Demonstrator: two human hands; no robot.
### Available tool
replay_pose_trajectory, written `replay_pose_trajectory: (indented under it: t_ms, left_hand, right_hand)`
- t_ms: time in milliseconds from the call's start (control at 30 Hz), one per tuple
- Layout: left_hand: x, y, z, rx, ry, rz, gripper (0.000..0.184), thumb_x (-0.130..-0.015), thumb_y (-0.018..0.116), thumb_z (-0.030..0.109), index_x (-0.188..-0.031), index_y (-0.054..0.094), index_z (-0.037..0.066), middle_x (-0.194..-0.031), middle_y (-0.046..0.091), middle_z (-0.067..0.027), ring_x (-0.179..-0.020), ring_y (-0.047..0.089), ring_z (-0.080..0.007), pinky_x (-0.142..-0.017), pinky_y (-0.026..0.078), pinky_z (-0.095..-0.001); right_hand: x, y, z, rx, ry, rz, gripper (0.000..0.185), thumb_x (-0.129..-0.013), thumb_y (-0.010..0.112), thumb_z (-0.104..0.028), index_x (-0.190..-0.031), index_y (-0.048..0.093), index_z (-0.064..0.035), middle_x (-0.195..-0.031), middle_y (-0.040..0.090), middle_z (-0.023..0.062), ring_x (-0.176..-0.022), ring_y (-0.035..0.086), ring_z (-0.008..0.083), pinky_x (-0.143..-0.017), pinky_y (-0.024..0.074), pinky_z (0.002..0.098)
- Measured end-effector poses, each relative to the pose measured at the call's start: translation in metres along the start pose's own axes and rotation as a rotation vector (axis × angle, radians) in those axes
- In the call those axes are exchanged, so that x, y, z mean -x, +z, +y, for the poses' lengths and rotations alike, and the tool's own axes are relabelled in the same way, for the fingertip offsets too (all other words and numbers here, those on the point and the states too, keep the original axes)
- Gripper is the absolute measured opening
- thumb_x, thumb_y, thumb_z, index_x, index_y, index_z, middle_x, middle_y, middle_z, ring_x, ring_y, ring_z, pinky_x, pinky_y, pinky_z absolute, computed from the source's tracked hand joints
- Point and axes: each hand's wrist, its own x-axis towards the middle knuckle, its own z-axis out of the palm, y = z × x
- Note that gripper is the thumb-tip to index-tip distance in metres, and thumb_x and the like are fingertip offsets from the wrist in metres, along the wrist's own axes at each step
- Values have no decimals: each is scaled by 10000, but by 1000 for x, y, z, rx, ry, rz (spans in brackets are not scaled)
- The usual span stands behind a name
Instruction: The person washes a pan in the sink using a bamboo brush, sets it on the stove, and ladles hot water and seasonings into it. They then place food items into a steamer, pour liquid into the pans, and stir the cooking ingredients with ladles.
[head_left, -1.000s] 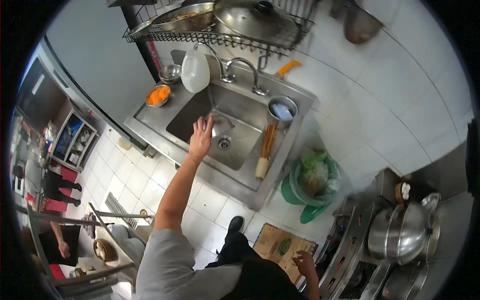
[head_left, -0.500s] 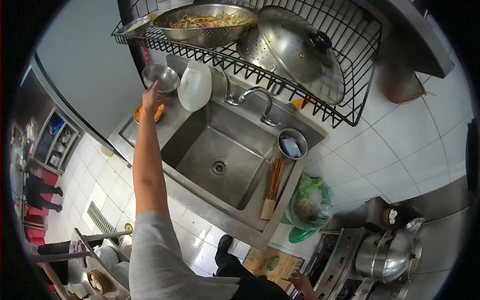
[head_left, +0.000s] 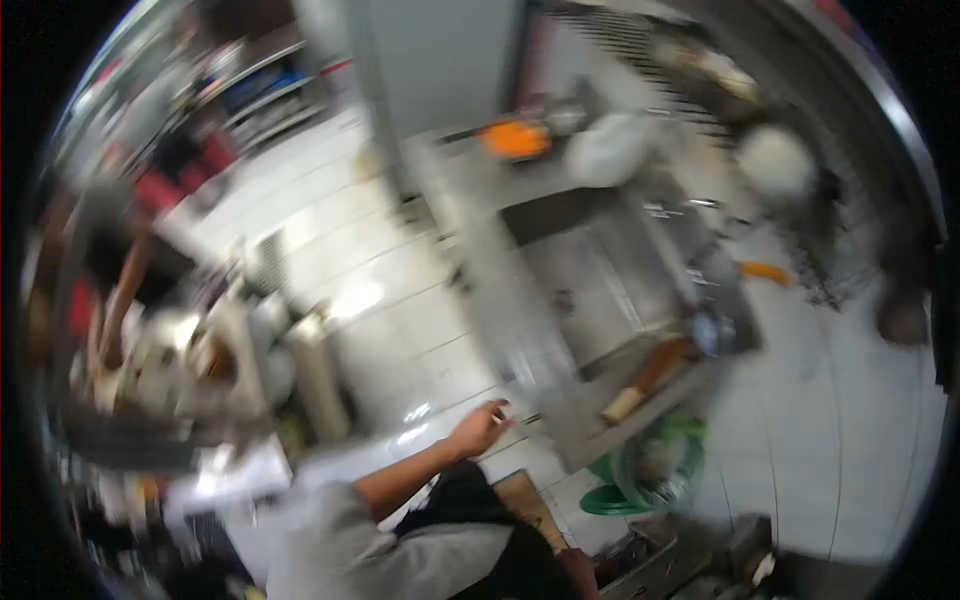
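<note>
My left hand (head_left: pixel 480 430) hangs over the tiled floor, left of the sink counter's front edge, with nothing in it and its fingers loosely apart. Only a blurred part of my right hand (head_left: pixel 578 572) shows at the bottom, by my dark trousers; its fingers cannot be made out. On the counter's far end stands a small metal bowl (head_left: pixel 568 116), blurred, beside a dish of orange food (head_left: pixel 515 139) and a white plastic jug (head_left: pixel 606 150). A bundle of brown sticks (head_left: pixel 662 362) lies along the near side of the sink basin (head_left: pixel 590 270).
A green bin (head_left: pixel 655 460) with a clear bag stands below the counter. Cardboard (head_left: pixel 528 505) lies on the floor. To the left is a cluttered work table (head_left: pixel 250 370), with another person's arm (head_left: pixel 128 285) over it. A wire rack (head_left: pixel 640 60) hangs above the sink.
My left hand has let go of the metal bowl and drawn back toward my body. The view has swung left, blurring the scene and showing more of the floor and work table.
</note>
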Motion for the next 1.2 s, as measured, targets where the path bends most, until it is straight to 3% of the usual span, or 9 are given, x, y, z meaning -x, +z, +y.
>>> replay_pose_trajectory:
  t_ms: [100,167,233,367,567,633,767,933,1200]
  left_hand:
    - [126,2,-100,-468,-14,-277,571,-908,666,439,-1257,594,-8,-1284,583,-266,-1135,606,-386,-981,482,-439]
    - [202,-5,-167,-90,-345,-223,600,-881,672,478,-1219,635,-16,-1297,583,-277,-1157,600,-400,-985,483,-450]
    - [284,-52,-194,-558,-584,-324,536,-875,682,456,-1120,693,-21,-1197,645,-278,-1116,628,-417,-969,497,-465]
    - [435,-154,-202,452,-566,814,291,-975,563,263,-951,621,-21,-805,699,-199,-573,702,-257,-424,564,-377]
    - [491,-368,-161,2,-77,1522,386,-1004,533,321,-963,673,-37,-781,710,-141,-655,683,-182,-573,560,-348]
    - [466,-437,-181,-107,-96,1496,335,-998,552,331,-983,674,20,-777,672,-72,-656,630,-130,-566,514,-277]
    - [391,-526,-197,-578,-127,1505,319,-927,504,239,-852,697,-3,-936,696,-263,-920,666,-443,-815,531,-507]
    - [322,-577,-209,-690,-209,1256,311,-910,537,243,-845,696,-15,-894,692,-256,-874,665,-424,-768,534,-490]
    - [317,-608,-209,-761,-130,1069,307,-900,560,242,-828,696,-23,-838,687,-231,-806,657,-377,-718,523,-465]
  right_hand:
    - [-35,-80,-80,-629,750,-228,305,-864,711,-96,-1127,629,33,-1033,691,164,-848,699,206,-692,577,326]
    - [-36,-29,-24,-735,716,-185,222,-865,694,-78,-1044,611,24,-967,698,160,-773,697,221,-653,578,349]
    - [-41,4,21,-937,628,-75,136,-864,721,-83,-925,611,-31,-821,669,104,-724,674,203,-577,562,342]
    - [-57,11,10,-791,667,-49,128,-892,679,-87,-957,596,-12,-815,663,105,-725,678,206,-602,578,348]
    - [-52,39,-53,-817,676,-48,207,-918,657,-140,-1039,585,11,-859,658,110,-754,681,226,-642,584,361]
    - [-43,53,-77,-829,659,-96,278,-922,669,-181,-1085,577,25,-891,653,124,-779,685,243,-656,580,361]
    - [-31,78,-132,-604,704,-133,257,-939,667,-183,-1058,616,39,-868,665,143,-747,679,238,-664,575,385]
    - [13,144,-133,-539,700,-132,221,-869,681,-172,-901,682,47,-745,674,104,-669,642,178,-604,507,310]
    - [10,154,-222,-649,780,-76,287,-973,619,-181,-1117,636,67,-938,699,163,-781,693,245,-665,575,375]
